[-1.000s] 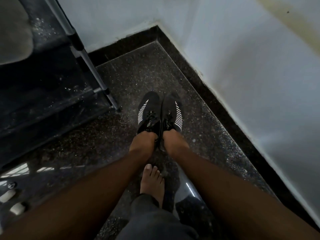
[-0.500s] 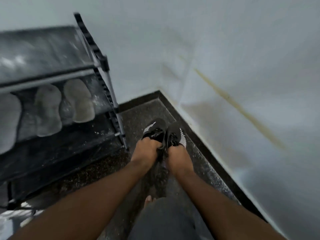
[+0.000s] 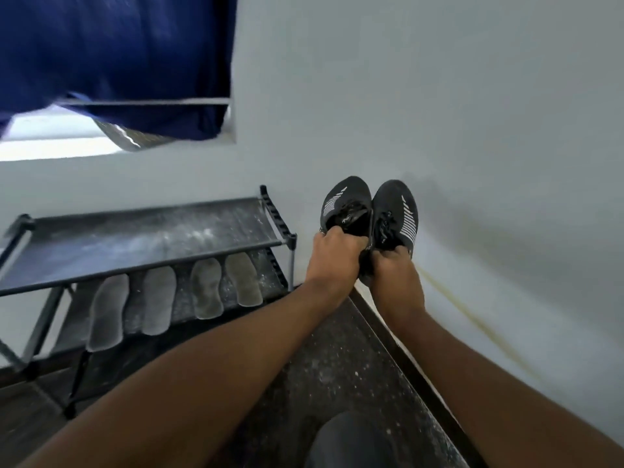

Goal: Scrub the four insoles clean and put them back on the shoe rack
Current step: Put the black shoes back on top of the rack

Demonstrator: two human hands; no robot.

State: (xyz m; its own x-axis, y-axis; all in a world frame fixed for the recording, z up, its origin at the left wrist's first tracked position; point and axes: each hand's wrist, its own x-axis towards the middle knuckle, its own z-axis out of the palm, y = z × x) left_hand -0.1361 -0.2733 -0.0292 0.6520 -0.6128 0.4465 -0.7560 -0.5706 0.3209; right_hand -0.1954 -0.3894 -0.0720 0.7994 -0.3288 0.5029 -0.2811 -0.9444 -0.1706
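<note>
Lifting shoes off floor, both hands gripping.
L hand [image 3: 332, 261] & R hand [image 3: 393, 270] each grip one black shoe [image 3: 344, 206], now raised at frame centre; four insoles [image 3: 206, 288] wait on rack [image 3: 135, 238], lower left.

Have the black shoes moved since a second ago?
Yes. The black shoes, held by the left hand and right hand, have been lifted off the floor to top-shelf height of the shoe rack.

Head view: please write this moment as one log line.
left hand: grips left shoe | right hand: grips right shoe | four insoles: on shoe rack second shelf
</note>
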